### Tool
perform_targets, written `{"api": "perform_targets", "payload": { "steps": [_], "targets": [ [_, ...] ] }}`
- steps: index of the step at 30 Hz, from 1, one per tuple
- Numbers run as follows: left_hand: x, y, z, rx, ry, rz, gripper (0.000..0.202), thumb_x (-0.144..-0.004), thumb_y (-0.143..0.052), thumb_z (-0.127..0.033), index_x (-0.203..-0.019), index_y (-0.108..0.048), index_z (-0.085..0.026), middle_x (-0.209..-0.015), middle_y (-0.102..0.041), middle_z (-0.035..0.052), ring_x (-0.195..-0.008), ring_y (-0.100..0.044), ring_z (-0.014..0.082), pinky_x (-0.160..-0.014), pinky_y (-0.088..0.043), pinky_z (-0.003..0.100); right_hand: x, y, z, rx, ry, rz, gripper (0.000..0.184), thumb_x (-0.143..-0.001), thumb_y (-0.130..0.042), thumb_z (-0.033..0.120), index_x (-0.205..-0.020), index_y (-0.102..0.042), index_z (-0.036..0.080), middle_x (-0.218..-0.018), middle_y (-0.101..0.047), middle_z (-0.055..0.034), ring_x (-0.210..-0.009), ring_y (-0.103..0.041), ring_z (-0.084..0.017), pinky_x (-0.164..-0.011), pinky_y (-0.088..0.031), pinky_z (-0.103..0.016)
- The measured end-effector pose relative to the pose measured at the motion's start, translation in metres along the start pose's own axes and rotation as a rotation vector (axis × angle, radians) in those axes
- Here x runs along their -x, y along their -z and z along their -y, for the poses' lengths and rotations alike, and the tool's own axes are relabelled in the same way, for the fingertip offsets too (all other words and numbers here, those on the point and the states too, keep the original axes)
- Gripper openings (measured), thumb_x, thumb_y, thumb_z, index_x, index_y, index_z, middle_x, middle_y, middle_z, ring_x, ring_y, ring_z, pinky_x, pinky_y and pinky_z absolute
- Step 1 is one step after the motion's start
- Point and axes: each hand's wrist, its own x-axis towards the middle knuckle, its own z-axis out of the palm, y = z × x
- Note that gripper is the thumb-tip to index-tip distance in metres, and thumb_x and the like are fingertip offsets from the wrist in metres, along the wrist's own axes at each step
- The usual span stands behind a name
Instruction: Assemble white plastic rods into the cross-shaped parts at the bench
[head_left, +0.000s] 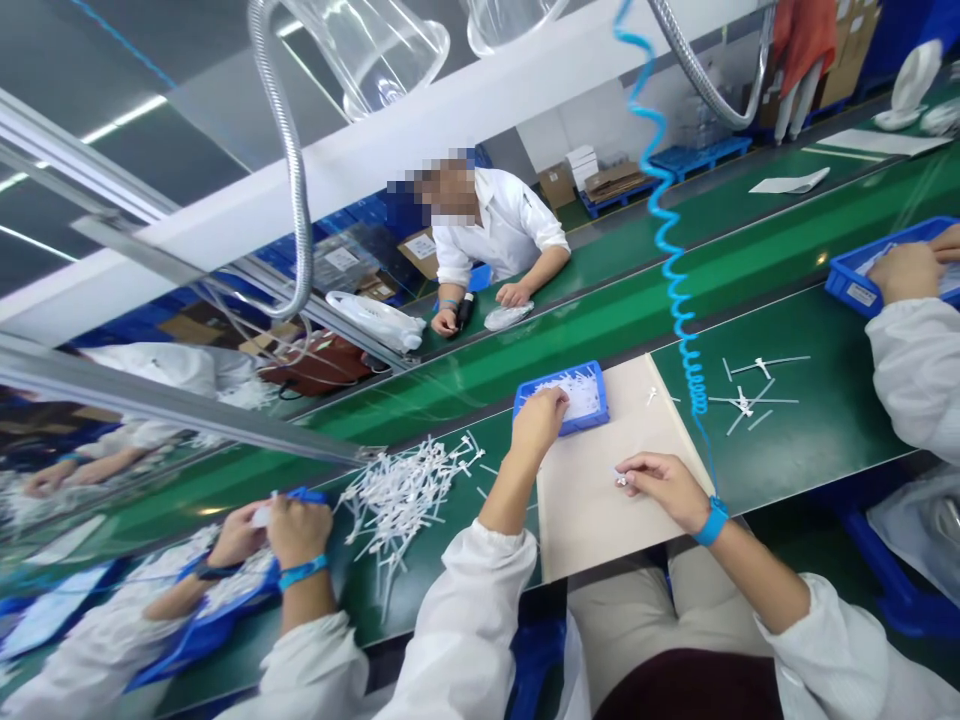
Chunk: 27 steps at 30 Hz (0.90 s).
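Observation:
My left hand (538, 422) reaches over the near edge of a small blue bin (592, 421) full of small white plastic pieces (577, 392). Its fingers are drawn together at the pieces, and whatever is between them is hidden. Above a beige board (592, 510), my right hand (664, 487) pinches a small white plastic part (622, 481) between thumb and fingers. A blue wrist strap (712, 521) with a coiled blue cord is on my right wrist. One small white part (652, 396) lies on the board near its far right corner.
White parts with thin tubes (409, 495) are heaped left of the board; several more (744, 402) lie to the right. A coiled blue cord (667, 235) hangs ahead. Co-workers' hands (300, 530) work at left, others (907, 272) at a right-hand bin. Another person (499, 220) sits across the conveyor.

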Motion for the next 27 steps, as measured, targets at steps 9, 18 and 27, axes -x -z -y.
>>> {"api": "perform_targets", "payload": {
  "steps": [9,18,27],
  "targets": [
    [-0.005,-0.007,-0.008,0.006,-0.07,-0.034,0.024,-0.102,-0.058,-0.021,-0.112,-0.081,-0.023,-0.117,-0.077,0.0111,-0.107,-0.073,0.0276,-0.09,-0.054,0.034,0.001,0.0,0.001,0.035,0.014,0.009,0.029,-0.085,-0.079,0.038,-0.106,-0.084,0.019,-0.092,-0.081,-0.0063,-0.079,-0.073,-0.019,-0.081,-0.058,-0.036],
    [0.004,0.006,0.014,0.13,-0.081,-0.173,0.021,-0.1,-0.063,-0.026,-0.105,-0.083,-0.021,-0.107,-0.082,0.0092,-0.09,-0.074,0.0243,-0.091,-0.057,0.035,0.001,0.0,0.005,0.0,0.018,-0.045,0.031,-0.083,-0.081,0.042,-0.104,-0.083,0.018,-0.094,-0.082,-0.0072,-0.077,-0.074,-0.019,-0.08,-0.06,-0.037],
    [0.067,0.018,0.002,0.597,0.059,-0.306,0.024,-0.096,-0.071,-0.039,-0.103,-0.086,-0.022,-0.106,-0.085,0.0064,-0.097,-0.077,0.0246,-0.09,-0.06,0.033,0.004,-0.001,0.011,0.011,0.018,-0.079,0.035,-0.085,-0.082,0.047,-0.106,-0.083,0.019,-0.093,-0.082,-0.0068,-0.078,-0.074,-0.02,-0.081,-0.061,-0.038]
  ]
}}
